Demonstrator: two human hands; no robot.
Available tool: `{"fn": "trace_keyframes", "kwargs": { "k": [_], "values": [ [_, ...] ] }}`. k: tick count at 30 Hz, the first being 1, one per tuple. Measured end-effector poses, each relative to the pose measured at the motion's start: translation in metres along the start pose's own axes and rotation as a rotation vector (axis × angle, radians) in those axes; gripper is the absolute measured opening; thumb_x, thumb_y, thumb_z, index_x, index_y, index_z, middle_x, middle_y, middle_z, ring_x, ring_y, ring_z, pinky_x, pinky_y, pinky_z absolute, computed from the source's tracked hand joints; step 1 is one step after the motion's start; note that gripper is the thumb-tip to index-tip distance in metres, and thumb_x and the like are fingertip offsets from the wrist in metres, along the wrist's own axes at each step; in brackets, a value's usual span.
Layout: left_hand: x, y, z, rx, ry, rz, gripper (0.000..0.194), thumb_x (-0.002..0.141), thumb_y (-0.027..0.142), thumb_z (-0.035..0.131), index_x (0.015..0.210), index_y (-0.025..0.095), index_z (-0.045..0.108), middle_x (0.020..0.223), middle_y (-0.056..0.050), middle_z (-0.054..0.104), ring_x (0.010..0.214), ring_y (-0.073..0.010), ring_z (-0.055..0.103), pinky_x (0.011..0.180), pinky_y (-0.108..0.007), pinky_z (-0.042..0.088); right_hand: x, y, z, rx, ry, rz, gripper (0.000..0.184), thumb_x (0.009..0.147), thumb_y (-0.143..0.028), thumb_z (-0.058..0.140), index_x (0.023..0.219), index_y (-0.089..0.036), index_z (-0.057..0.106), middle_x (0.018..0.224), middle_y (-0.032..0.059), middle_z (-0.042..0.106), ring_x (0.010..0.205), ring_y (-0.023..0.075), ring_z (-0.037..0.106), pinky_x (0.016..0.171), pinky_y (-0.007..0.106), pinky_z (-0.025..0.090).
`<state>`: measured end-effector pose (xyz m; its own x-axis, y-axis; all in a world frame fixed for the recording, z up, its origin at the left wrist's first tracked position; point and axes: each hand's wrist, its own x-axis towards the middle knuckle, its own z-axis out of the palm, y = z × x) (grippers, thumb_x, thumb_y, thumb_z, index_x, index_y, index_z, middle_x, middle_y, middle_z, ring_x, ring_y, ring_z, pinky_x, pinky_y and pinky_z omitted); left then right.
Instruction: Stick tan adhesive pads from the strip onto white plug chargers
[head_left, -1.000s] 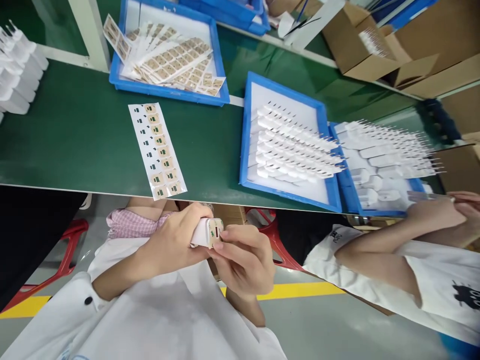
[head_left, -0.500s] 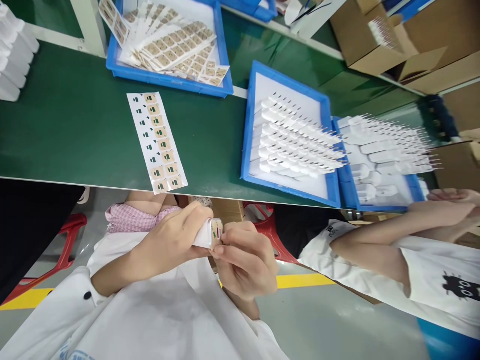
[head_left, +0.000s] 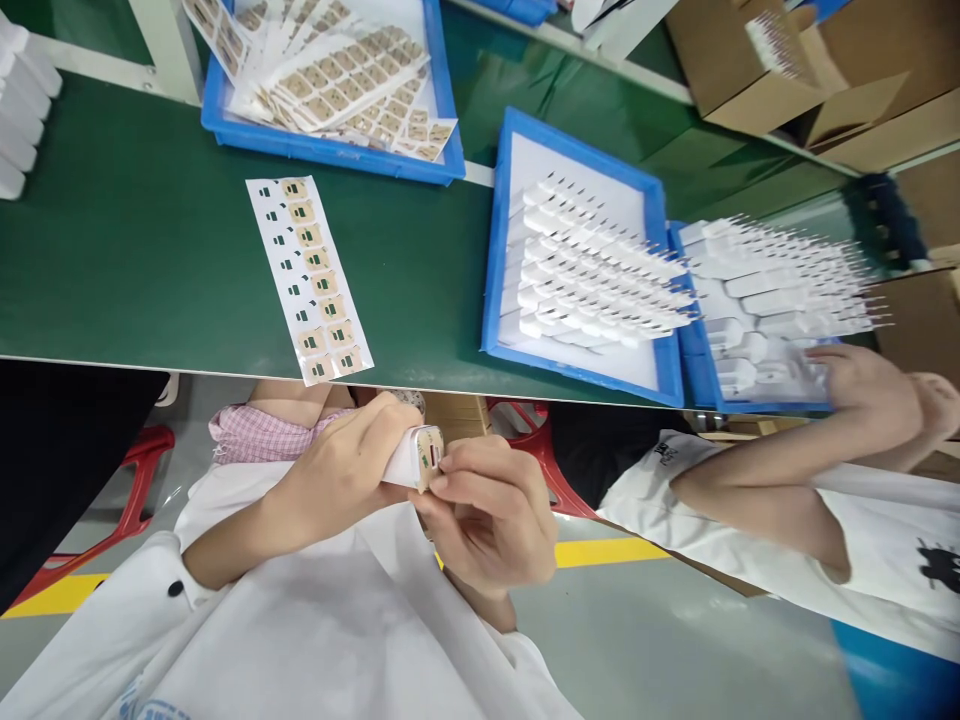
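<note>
My left hand [head_left: 341, 462] is wrapped around a white plug charger [head_left: 403, 462], holding it above my lap with its port end turned to the right. A tan adhesive sticker [head_left: 428, 456] covers that end face, with the port opening showing through its cutout. The thumb and fingertips of my right hand [head_left: 491, 510] are pinched together at the sticker's lower right edge, against the charger. On the green table beyond lies a white sheet of tan stickers [head_left: 330, 308]; part of its left column has been peeled off.
One blue tray [head_left: 337, 152] holds piled sticker sheets. Another blue tray [head_left: 491, 290] holds rows of white pronged chargers, and a third tray [head_left: 697, 370] beside it holds more. A co-worker's arm [head_left: 780, 450] reaches in at right. Cardboard boxes [head_left: 750, 70] stand behind.
My right fingertips have shifted slightly down along the sticker's edge, and the charger is turned a little. The co-worker's hand has moved left to the far tray.
</note>
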<state>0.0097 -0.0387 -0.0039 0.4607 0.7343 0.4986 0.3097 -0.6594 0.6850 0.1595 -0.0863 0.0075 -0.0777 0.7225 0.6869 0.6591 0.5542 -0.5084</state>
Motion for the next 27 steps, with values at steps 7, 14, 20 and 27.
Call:
{"fn": "trace_keyframes", "kwargs": {
  "k": [7,14,20,27],
  "values": [
    [0.0,-0.002,0.008,0.009,0.1,0.031,0.011,0.105,0.031,0.05,0.111,0.022,0.05,0.091,-0.002,0.063,0.079,-0.0159,0.063,0.068,-0.026,0.051,0.01,-0.01,0.003,0.011,0.174,0.0,0.009,0.097,-0.015,0.064,0.096,-0.018,0.071,0.083,0.0053,0.066,0.067,0.0162,0.06,0.053,0.032,0.049],
    [0.0,-0.003,0.01,0.002,0.103,0.026,0.013,0.104,0.033,0.053,0.11,0.022,0.05,0.092,-0.002,0.064,0.08,-0.0163,0.064,0.068,-0.027,0.053,0.001,-0.009,-0.004,0.139,0.111,0.189,0.012,0.095,-0.014,0.062,0.092,-0.023,0.069,0.078,0.0021,0.062,0.066,0.0171,0.058,0.056,0.033,0.047],
    [0.004,-0.008,0.013,-0.067,0.12,0.043,0.016,0.099,0.028,0.062,0.108,0.023,0.049,0.092,-0.001,0.066,0.08,-0.0143,0.066,0.068,-0.025,0.053,0.006,-0.009,-0.008,0.215,0.037,0.369,0.011,0.095,-0.019,0.065,0.085,-0.023,0.068,0.071,-0.0003,0.057,0.064,0.0159,0.056,0.054,0.031,0.044],
    [0.006,-0.012,0.016,-0.12,0.087,0.044,0.023,0.096,0.027,0.064,0.111,0.024,0.047,0.093,0.0,0.064,0.08,-0.0147,0.066,0.068,-0.024,0.053,0.008,-0.008,-0.013,0.308,0.012,0.384,0.012,0.096,-0.012,0.066,0.089,-0.022,0.07,0.077,-0.0013,0.062,0.067,0.0121,0.056,0.057,0.027,0.045]
  ]
}}
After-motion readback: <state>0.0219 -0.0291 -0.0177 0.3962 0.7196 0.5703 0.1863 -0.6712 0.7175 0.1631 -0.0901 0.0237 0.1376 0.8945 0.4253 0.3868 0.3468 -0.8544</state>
